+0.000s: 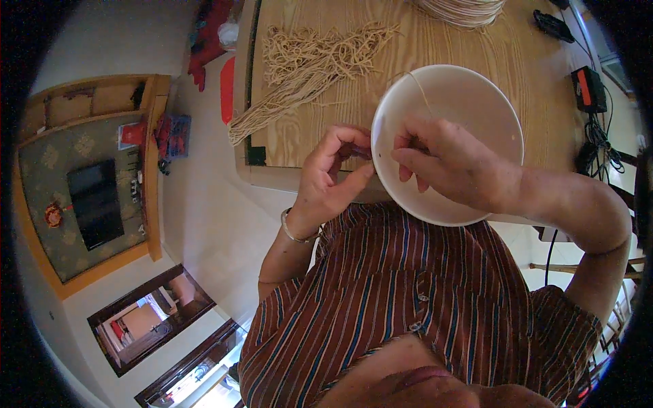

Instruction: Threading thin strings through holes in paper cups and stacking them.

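A white bowl (pixel 469 88) sits at the table's front edge, partly over my striped shirt. At its left rim is my left hand (pixel 333 173), fingers and thumb curled against the wall, their tips partly hidden by the rim. Over the bowl's inside, my right hand (pixel 452 160) is closed, fingers curled toward the palm. One thin beige cord (pixel 420 90) comes over the far rim and runs down to my right hand, where the fingers hide its end. Left of the bowl lies a bundle of beige cords (pixel 306 75), tangled at its far end and straighter at its near end.
A coil of pale cord (pixel 466 10) rests at the far edge of the wooden table (pixel 544 75). To the right are a black and orange box (pixel 588 90), a black clip-like object (pixel 554 26) and bunched black cables (pixel 598 149). A red chair-like piece (pixel 228 88) stands beyond the table's left edge.
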Motion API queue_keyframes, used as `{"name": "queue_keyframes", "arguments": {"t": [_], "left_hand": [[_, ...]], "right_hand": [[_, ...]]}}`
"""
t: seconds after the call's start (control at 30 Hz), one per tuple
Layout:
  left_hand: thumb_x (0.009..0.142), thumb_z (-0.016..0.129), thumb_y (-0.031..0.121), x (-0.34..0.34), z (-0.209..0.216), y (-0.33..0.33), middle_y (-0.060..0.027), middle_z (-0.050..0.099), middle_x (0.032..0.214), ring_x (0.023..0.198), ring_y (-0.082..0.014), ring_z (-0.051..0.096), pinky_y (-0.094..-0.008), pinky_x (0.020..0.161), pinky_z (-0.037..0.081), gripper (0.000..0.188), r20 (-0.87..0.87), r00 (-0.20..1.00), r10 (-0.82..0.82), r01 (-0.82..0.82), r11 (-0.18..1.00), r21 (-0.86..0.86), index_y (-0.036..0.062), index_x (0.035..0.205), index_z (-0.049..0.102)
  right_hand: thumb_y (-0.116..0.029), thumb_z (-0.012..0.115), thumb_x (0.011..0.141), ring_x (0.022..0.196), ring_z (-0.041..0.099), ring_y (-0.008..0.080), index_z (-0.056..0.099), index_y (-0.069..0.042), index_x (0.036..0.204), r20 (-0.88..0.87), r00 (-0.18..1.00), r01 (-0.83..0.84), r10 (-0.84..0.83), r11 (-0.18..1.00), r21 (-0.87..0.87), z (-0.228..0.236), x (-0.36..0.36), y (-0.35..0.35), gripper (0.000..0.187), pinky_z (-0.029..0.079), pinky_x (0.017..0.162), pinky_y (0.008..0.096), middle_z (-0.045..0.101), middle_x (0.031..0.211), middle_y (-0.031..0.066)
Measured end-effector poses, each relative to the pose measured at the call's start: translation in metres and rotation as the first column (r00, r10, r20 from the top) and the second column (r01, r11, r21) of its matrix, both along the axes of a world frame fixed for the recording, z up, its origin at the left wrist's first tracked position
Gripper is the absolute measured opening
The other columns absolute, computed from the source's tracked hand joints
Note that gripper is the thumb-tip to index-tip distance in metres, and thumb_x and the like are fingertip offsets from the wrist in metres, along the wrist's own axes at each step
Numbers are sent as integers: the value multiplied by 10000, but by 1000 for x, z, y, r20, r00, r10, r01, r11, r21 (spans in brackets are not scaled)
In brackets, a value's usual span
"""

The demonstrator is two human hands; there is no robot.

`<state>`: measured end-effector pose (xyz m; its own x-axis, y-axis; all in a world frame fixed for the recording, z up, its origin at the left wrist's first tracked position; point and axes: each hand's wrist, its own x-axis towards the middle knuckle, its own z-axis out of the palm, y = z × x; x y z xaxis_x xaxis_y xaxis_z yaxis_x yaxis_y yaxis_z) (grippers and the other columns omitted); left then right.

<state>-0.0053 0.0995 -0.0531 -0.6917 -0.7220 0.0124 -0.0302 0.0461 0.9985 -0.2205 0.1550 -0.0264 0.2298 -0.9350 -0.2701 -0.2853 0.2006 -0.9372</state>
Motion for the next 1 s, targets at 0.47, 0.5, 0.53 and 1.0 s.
{"name": "queue_keyframes", "arguments": {"t": [0.47, 0.5, 0.53, 1.0], "left_hand": [[842, 627, -10, 1, -3, -1, -66, 552, 1058, 1010, -150, 567, -299, 914, 461, 283, 4, 1000, -19, 19, 999, -42, 15, 1101, 516], [842, 627, -10, 1, -2, -1, -66, 552, 1058, 1010, -150, 567, -299, 914, 461, 283, 4, 1000, -18, 18, 999, -43, 15, 1101, 516], [844, 627, -10, 1, -2, -1, -66, 554, 1054, 1009, -151, 569, -298, 914, 461, 277, 11, 1000, -12, 13, 998, -54, 14, 1098, 519], [848, 612, -30, 1, -1, 1, -67, 567, 1042, 1014, -150, 573, -298, 920, 460, 252, -7, 1000, 5, -5, 1000, -30, 1, 1084, 531]], "right_hand": [[-122, 540, 940, 635, 599, 122, 562, 11, 945, -15, 997, -71, 72, 996, 55, 2, -1, -3, 136, 495, 583, 268, 619, 762, 64], [-147, 549, 920, 661, 641, 230, 587, 24, 915, -25, 999, -48, 48, 999, -7, 0, 1, -3, 175, 513, 605, 350, 638, 751, 141], [-172, 559, 900, 688, 683, 338, 611, 36, 885, -33, 999, -25, 23, 997, -70, -1, 1, -3, 215, 530, 628, 432, 656, 740, 218], [-133, 523, 954, 654, 591, 108, 552, -1, 939, 42, 993, -118, 114, 987, 111, 6, 0, -8, 136, 490, 594, 255, 614, 780, 52]]}}
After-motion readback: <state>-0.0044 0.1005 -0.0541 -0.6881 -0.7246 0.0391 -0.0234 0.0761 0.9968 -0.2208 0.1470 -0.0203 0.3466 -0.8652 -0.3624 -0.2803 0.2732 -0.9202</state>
